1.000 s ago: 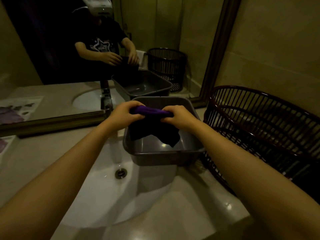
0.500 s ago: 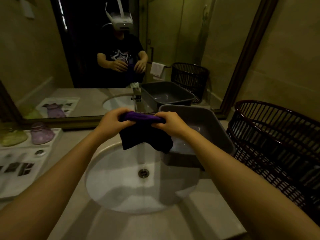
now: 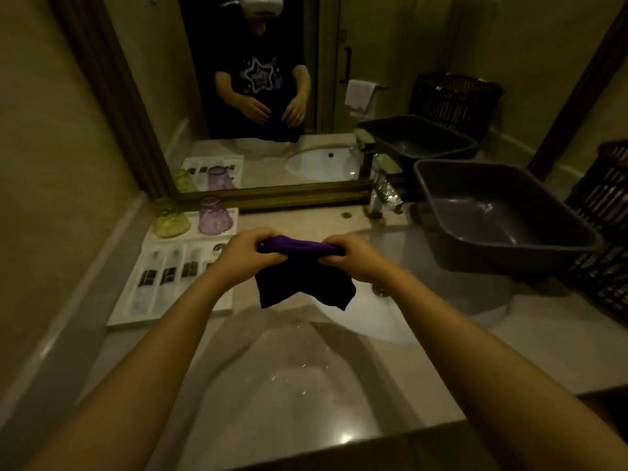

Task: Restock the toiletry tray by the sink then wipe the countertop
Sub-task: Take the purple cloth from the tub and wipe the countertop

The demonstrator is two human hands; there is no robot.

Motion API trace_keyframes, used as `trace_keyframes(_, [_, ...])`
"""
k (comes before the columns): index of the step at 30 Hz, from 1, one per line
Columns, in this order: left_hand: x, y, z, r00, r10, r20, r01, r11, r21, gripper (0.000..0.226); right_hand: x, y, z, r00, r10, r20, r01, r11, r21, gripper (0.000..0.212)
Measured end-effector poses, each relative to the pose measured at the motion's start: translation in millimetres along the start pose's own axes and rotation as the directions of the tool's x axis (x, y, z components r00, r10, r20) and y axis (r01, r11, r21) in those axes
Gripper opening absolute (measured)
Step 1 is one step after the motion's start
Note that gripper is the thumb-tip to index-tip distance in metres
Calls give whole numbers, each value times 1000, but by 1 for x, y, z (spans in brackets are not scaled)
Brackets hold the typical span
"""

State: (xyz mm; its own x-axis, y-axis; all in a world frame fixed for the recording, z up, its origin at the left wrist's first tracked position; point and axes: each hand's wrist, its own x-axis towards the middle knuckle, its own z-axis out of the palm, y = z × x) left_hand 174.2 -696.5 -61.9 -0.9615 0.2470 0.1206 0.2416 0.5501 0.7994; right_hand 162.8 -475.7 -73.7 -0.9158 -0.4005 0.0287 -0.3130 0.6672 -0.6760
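Observation:
A dark purple cloth [image 3: 303,285] hangs between my two hands above the left part of the sink basin [image 3: 401,321]. My left hand [image 3: 246,254] grips its top left edge and my right hand [image 3: 355,258] grips its top right edge. The white toiletry tray [image 3: 136,314] lies on the countertop [image 3: 306,385] at the left, with several small bottles [image 3: 168,277] in its slots. An upturned green glass [image 3: 170,219] and an upturned purple glass [image 3: 214,217] stand at its far end.
A grey plastic tub [image 3: 506,222] sits on the counter right of the faucet [image 3: 382,195]. A dark woven basket [image 3: 608,212] stands at the far right. A framed mirror [image 3: 272,195] runs along the back wall.
My hands carried the cloth from above the grey tub leftward, over the sink. My view swung left, bringing the toiletry tray and glasses into sight.

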Motion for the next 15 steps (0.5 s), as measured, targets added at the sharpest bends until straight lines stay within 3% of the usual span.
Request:
trace_keyframes(5, [-42, -34, -15, 996, -86, 36, 83, 995, 57, 20, -11, -21, 53, 996, 49, 73, -52, 998, 35, 14])
trace_keyframes(9, [-73, -48, -15, 978, -177, 112, 183, 982, -44, 21, -24, -28, 70, 976, 84, 199, -88, 996, 9, 18])
trace_keyframes(12, [-86, -62, -7, 935, -304, 184, 337, 923, -187, 19, -26, -25, 80, 941, 150, 304, -146, 989, -35, 21])
trace_keyframes(15, [-87, -80, 10, 900, -402, 171, 432, 877, -211, 18, -24, -16, 94, 918, 229, 323, -205, 973, -109, 24])
